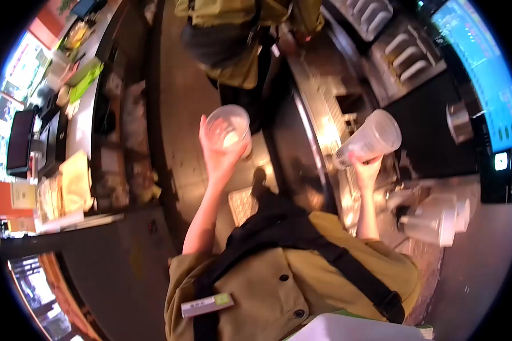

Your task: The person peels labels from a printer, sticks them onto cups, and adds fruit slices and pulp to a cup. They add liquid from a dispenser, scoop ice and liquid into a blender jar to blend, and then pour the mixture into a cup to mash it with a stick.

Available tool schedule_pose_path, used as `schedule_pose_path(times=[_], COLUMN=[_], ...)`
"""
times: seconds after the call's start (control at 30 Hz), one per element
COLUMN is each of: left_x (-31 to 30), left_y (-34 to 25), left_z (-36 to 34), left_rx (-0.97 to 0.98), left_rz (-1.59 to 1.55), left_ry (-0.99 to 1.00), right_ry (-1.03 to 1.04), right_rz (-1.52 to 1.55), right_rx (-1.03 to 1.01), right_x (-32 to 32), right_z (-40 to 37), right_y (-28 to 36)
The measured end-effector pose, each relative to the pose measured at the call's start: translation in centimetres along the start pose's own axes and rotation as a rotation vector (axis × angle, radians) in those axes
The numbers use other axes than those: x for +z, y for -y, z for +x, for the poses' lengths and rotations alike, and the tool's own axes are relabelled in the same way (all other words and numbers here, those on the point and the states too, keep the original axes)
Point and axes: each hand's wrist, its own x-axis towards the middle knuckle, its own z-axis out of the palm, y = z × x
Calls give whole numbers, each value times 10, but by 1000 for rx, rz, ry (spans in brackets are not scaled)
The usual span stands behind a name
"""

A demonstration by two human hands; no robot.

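My left hand (221, 156) is wrapped round a clear plastic cup (228, 124), raised over the floor walkway with its round rim facing up toward me. Something pale shows through the cup, too unclear to name. On the other side, my right hand (365, 165) grips a tall translucent cup (370, 138). That cup is tilted, its wide end pointing up and right, above the edge of the metal counter (324, 122). The two hands are well apart.
Another person (227, 40) in a tan top stands ahead in the walkway. More translucent cups (435, 221) lie at the right. White-handled containers (407, 57) sit at the upper right. A counter with a monitor (21, 139) and paper bags (74, 184) runs along the left.
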Motion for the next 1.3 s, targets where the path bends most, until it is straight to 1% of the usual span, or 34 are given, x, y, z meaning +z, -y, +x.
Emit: schedule_pose_path(times=[0.03,0.07,0.1,0.13,0.17,0.2,0.23,0.27,0.3,0.37,0.43,0.47,0.5,0.53,0.57,0.6,0.63,0.7,0.77,0.8,0.9,0.93,1.03,1.07,1.1,1.13,1.17,1.2,1.23,1.27,1.3], left_x=[2,5,7,12,13,16,17,15,14,9,3,0,-1,-2,-8,-16,-11,-4,10,19,51,63,106,124,146,162,180,195,208,221,235], left_y=[10,25,26,22,25,27,21,22,27,37,54,66,75,83,91,101,107,115,134,144,183,200,249,267,285,300,310,316,323,338,343], left_z=[21,41,61,78,95,108,125,135,149,177,212,232,253,275,295,321,351,410,473,507,610,646,747,780,810,838,863,887,909,930,948], left_rx=[15,68,74,26,6,53,22,-10,-42,-51,-60,-70,-83,-89,-75,-55,-27,-49,-19,-4,49,86,146,149,147,167,134,132,119,148,131], left_rz=[34,62,15,27,21,98,190,173,153,220,253,248,240,147,170,190,195,188,82,46,66,51,110,79,55,124,70,98,123,125,142], left_ry=[7,1,33,19,18,43,88,112,120,111,98,90,81,53,46,44,41,92,107,130,160,183,219,224,241,267,291,327,364,388,417], right_ry=[-28,-50,-89,-113,-135,-155,-169,-188,-192,-206,-252,-283,-273,-283,-291,-303,-316,-314,-216,-158,-162,-212,-350,-336,-370,-380,-398,-373,-449,-500,-604], right_rz=[-5,30,76,101,95,87,69,32,-7,-80,-68,-109,71,31,-11,-50,-94,-228,-191,-152,-309,-342,-377,-344,-394,-397,-396,-348,-472,-554,-625], right_rx=[-67,-145,-209,-149,-162,-180,-193,-184,-180,-181,-227,-262,-294,-279,-248,-189,-147,-184,-149,-80,-204,-207,3,-37,45,62,67,74,89,178,185], right_x=[9,25,45,55,69,80,92,105,119,147,192,214,240,259,281,300,318,352,383,400,453,466,493,497,498,501,504,506,510,513,521], right_z=[25,52,75,97,119,144,168,186,214,278,333,365,386,420,443,458,477,523,559,573,624,647,709,728,748,761,781,791,792,784,771], right_y=[-21,-16,-13,-21,-22,-24,-24,-25,-26,-57,-50,-63,-43,-62,-70,-74,-61,-81,-92,-92,-120,-135,-167,-170,-169,-179,-186,-188,-191,-181,-183])
